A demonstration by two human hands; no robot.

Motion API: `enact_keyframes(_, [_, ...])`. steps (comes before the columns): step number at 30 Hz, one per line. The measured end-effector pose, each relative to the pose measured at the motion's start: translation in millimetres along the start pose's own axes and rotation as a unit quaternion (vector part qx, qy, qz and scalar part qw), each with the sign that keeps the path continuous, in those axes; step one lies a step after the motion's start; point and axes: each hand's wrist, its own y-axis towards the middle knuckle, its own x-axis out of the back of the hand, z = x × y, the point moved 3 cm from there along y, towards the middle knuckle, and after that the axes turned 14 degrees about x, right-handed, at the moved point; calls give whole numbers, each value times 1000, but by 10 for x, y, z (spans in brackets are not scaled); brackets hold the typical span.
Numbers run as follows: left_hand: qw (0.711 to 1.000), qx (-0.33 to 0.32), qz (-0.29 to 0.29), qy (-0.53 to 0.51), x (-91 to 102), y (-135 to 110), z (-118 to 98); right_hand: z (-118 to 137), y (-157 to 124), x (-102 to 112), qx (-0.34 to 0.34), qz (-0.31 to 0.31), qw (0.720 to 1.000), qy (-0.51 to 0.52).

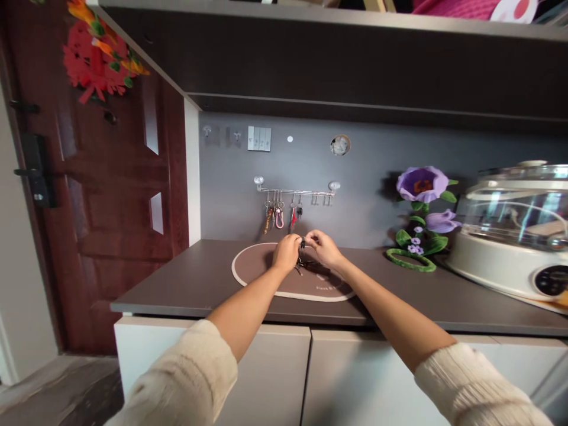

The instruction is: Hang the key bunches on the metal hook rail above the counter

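Observation:
Both my arms reach forward over a dark counter (186, 284). My left hand (286, 252) and my right hand (323, 246) meet above an oval brown mat (252, 269), fingers pinched together on a small bunch of keys (302, 255) that dangles between them. Just behind, a metal hook rail (295, 190) on the grey wall carries several key bunches and tags (278, 216). Details of the held keys are too small to make out.
A dark red door (102, 195) with a black handle (38, 171) and a red paper ornament stands at left. A purple knitted flower (421, 213) and a white appliance with a clear lid (515, 231) sit on the counter at right. White cabinet doors lie below.

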Motion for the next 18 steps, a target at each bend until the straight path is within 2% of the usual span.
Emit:
enact_keyframes(4, [1000,15,-8,14,-1,-2,3,7,138,99,8,-8,1000,-16])
enact_keyframes(10, [999,9,10,40,-3,-24,-23,-80,438,246,8,-32,998,-50])
enact_keyframes(14, [999,9,11,51,-8,-29,-31,-159,642,275,-13,-34,997,-63])
enact_keyframes(18, [998,8,15,59,-16,-34,-33,-229,805,304,-54,-68,994,-66])
